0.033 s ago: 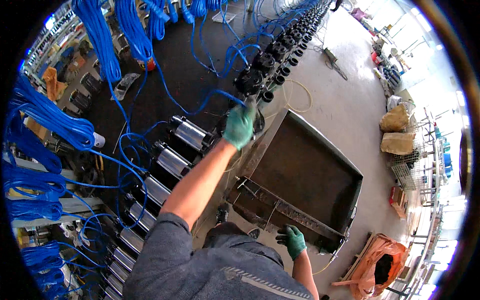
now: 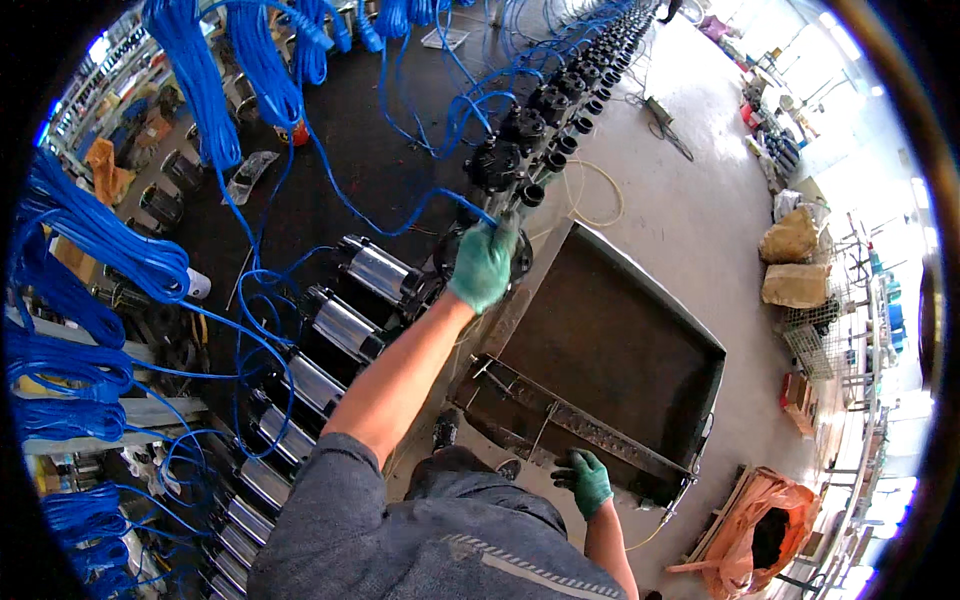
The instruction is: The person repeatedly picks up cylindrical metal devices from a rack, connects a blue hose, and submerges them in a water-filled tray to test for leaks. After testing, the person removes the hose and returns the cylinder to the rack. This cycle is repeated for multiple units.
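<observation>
My left hand [image 2: 485, 265], in a green glove, reaches forward and closes on the black round end of a pump [image 2: 445, 255] that lies in a long row of silver-bodied pumps [image 2: 345, 325]. A blue cable [image 2: 400, 215] runs to that pump just beside my fingers. My right hand [image 2: 587, 482], also in a green glove, grips the near rim of a dark metal tray cart [image 2: 620, 350] at my lower right. I cannot tell what, if anything, lies under its palm.
The row of pumps with black heads [image 2: 520, 130] runs away toward the top. Bundles of blue cable [image 2: 90, 240] hang on the left. Sacks [image 2: 790, 240], a wire basket [image 2: 815, 340] and an orange bag [image 2: 760, 530] stand on the concrete floor at right.
</observation>
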A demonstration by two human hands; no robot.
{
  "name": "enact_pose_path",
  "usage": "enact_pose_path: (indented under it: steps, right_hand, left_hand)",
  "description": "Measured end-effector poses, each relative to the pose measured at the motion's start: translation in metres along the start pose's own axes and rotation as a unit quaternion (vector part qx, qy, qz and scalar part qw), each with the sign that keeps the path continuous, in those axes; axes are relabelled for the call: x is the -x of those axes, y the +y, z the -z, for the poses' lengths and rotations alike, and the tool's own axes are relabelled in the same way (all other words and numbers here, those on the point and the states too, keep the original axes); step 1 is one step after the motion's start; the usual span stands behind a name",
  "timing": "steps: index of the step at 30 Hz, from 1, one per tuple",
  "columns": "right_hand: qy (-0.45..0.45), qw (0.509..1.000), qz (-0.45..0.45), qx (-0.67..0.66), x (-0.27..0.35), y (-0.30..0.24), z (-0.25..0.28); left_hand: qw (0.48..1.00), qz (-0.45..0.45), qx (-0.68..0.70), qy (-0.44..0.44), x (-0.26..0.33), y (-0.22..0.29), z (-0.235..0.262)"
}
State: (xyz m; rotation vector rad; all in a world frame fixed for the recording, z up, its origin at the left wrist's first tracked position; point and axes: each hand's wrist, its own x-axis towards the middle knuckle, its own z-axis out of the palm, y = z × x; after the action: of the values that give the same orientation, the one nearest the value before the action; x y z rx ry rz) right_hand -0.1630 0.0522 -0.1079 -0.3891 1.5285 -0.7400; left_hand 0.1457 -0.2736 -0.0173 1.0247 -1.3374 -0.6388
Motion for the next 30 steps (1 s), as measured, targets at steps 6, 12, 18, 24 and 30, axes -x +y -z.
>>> enact_pose_path:
  steps: [6, 12, 18, 24, 30]
  right_hand:
    - [-0.05, 0.99, 0.132, -0.021, 0.0, -0.045, -0.026]
    - [-0.041, 0.964, 0.233, -0.118, 0.04, -0.068, -0.022]
    - [0.167, 0.961, 0.204, 0.079, 0.051, -0.029, 0.076]
    - [0.234, 0.875, 0.237, 0.352, 0.056, -0.023, 0.113]
    - [0.244, 0.839, 0.234, 0.426, 0.05, -0.03, 0.094]
  left_hand:
    - [0.973, 0.065, 0.187, -0.12, 0.033, 0.134, -0.001]
    - [0.908, 0.17, 0.361, -0.129, 0.095, 0.17, -0.04]
    - [0.932, 0.243, 0.195, -0.186, 0.191, 0.099, -0.06]
    - [0.891, 0.371, -0.044, -0.257, 0.296, -0.001, -0.053]
    - [0.87, 0.428, -0.125, -0.209, 0.313, -0.018, -0.059]
